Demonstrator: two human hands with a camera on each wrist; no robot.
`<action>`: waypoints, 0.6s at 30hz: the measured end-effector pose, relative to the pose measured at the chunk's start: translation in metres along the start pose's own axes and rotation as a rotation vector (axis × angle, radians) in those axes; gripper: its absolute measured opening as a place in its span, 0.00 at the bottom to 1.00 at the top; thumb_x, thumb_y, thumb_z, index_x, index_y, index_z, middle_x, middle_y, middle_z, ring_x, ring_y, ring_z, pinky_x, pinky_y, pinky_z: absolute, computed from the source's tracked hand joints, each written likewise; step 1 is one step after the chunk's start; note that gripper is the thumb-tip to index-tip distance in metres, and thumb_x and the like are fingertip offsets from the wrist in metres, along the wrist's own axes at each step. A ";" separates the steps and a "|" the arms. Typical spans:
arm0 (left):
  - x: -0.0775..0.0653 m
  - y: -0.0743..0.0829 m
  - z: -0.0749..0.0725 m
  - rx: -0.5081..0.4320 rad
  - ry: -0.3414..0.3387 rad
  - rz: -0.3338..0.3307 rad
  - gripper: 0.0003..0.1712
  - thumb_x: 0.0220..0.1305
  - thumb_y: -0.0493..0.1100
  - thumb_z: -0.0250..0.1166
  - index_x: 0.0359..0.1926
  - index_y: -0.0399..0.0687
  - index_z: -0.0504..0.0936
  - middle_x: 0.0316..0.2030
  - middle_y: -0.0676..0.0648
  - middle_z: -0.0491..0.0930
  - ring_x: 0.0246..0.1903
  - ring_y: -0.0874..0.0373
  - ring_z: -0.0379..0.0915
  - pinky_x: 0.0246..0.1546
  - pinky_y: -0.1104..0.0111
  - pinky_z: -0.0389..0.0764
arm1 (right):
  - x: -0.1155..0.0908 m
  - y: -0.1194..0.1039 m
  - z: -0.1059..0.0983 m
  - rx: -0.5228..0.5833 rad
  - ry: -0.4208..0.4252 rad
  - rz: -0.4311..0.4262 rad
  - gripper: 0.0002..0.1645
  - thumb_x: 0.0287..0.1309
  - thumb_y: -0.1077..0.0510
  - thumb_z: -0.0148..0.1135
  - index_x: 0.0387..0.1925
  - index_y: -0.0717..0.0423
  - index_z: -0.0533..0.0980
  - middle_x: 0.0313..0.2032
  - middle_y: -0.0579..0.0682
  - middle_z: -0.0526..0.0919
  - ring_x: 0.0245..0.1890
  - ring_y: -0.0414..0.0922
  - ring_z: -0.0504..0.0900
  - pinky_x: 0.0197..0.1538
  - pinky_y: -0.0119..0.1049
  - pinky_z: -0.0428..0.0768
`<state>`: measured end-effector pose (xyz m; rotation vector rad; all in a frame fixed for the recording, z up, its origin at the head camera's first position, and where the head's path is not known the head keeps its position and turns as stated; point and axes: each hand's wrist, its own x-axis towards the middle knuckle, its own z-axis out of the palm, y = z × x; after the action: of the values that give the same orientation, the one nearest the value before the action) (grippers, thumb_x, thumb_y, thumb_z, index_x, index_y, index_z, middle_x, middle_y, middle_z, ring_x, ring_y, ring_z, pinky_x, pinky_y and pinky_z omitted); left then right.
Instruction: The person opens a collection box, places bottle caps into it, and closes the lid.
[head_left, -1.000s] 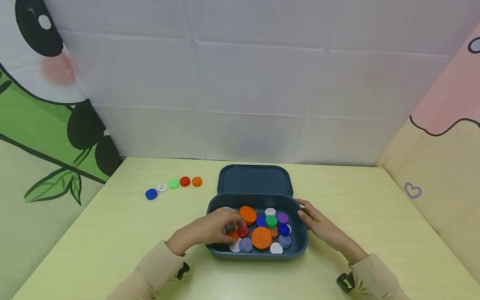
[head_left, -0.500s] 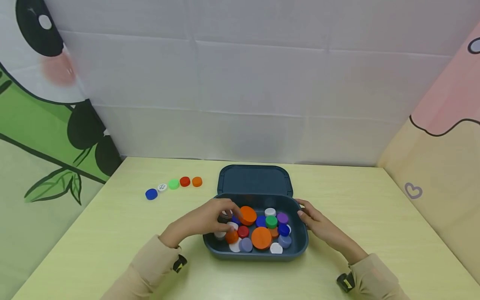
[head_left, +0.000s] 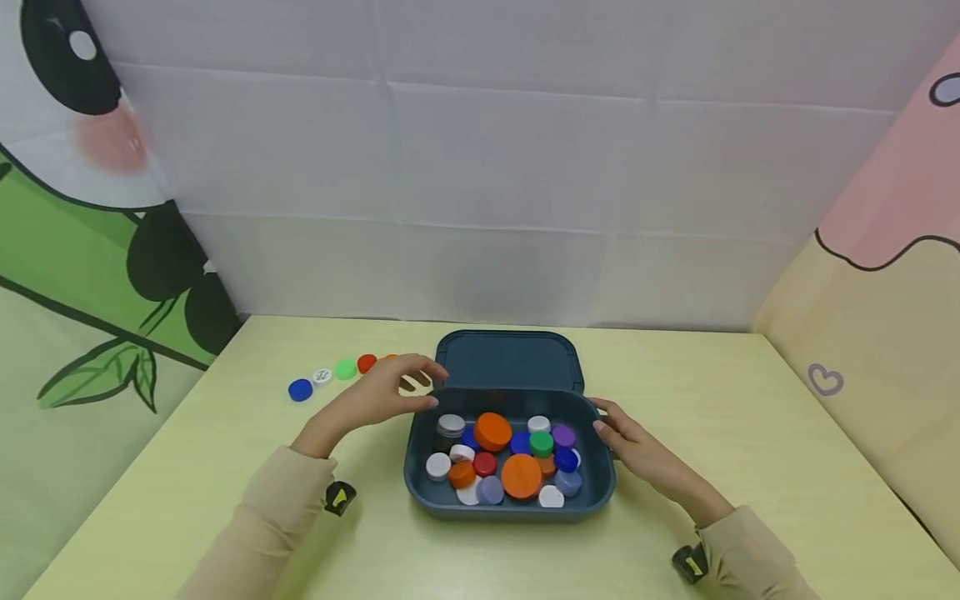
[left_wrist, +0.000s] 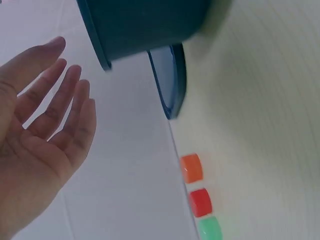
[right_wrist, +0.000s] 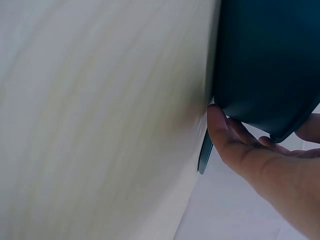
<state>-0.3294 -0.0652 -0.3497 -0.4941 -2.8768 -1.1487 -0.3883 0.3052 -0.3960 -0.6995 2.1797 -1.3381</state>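
Observation:
In the head view a dark blue box (head_left: 510, 513) holds many bottle caps, among them a large orange cap (head_left: 521, 476), a green cap (head_left: 541, 442) and a red cap (head_left: 485, 463). My left hand (head_left: 390, 389) hovers above the table beside the box's back left corner. Its fingers are relaxed and the left wrist view shows nothing in the palm. With its thumb at the rim and fingers along the outer wall, my right hand (head_left: 637, 446) grips the box's right end. The right wrist view shows those fingers (right_wrist: 232, 145) against the wall.
Directly behind the box lies its dark blue lid (head_left: 510, 358). A row of loose caps stands at the back left, with a blue cap (head_left: 300, 390), a white cap (head_left: 322, 377), a green one and a red one (head_left: 367, 362); my left hand partly covers an orange one.
My left hand has come up out of the box and shifted to the back left, over its edge, with nothing held. The right hand stays on the box.

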 end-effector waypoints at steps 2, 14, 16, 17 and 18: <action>0.003 -0.008 -0.005 0.009 0.032 -0.018 0.19 0.55 0.41 0.66 0.49 0.47 0.76 0.47 0.44 0.78 0.46 0.47 0.74 0.48 0.55 0.77 | 0.000 0.000 0.000 -0.001 0.002 0.004 0.28 0.69 0.46 0.37 0.67 0.47 0.51 0.64 0.64 0.59 0.61 0.60 0.64 0.58 0.53 0.71; 0.020 -0.048 -0.024 0.059 0.123 -0.115 0.18 0.54 0.36 0.65 0.48 0.40 0.76 0.47 0.37 0.77 0.45 0.42 0.75 0.43 0.57 0.80 | 0.001 0.002 -0.002 0.003 0.013 0.020 0.28 0.69 0.46 0.37 0.67 0.47 0.52 0.63 0.64 0.60 0.61 0.60 0.65 0.58 0.53 0.71; 0.023 -0.053 -0.026 0.067 0.134 -0.115 0.18 0.54 0.35 0.64 0.48 0.39 0.77 0.47 0.36 0.77 0.45 0.41 0.75 0.43 0.56 0.80 | 0.001 0.003 -0.003 0.004 0.011 0.020 0.28 0.69 0.46 0.37 0.67 0.47 0.52 0.63 0.64 0.59 0.61 0.60 0.65 0.58 0.53 0.71; 0.025 -0.055 -0.027 0.068 0.138 -0.115 0.18 0.54 0.35 0.64 0.48 0.38 0.76 0.47 0.36 0.77 0.45 0.41 0.75 0.43 0.56 0.80 | 0.001 0.004 -0.003 0.005 0.011 0.021 0.28 0.69 0.46 0.37 0.67 0.47 0.52 0.63 0.64 0.59 0.61 0.60 0.64 0.58 0.53 0.71; 0.027 -0.058 -0.027 0.070 0.142 -0.116 0.18 0.54 0.35 0.64 0.48 0.37 0.76 0.47 0.35 0.77 0.45 0.40 0.75 0.44 0.55 0.79 | 0.001 0.004 -0.003 0.005 0.012 0.021 0.28 0.69 0.46 0.37 0.67 0.47 0.52 0.64 0.64 0.59 0.61 0.60 0.64 0.58 0.53 0.71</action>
<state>-0.3746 -0.1155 -0.3653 -0.2358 -2.8432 -1.0460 -0.3918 0.3076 -0.3986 -0.6674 2.1863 -1.3398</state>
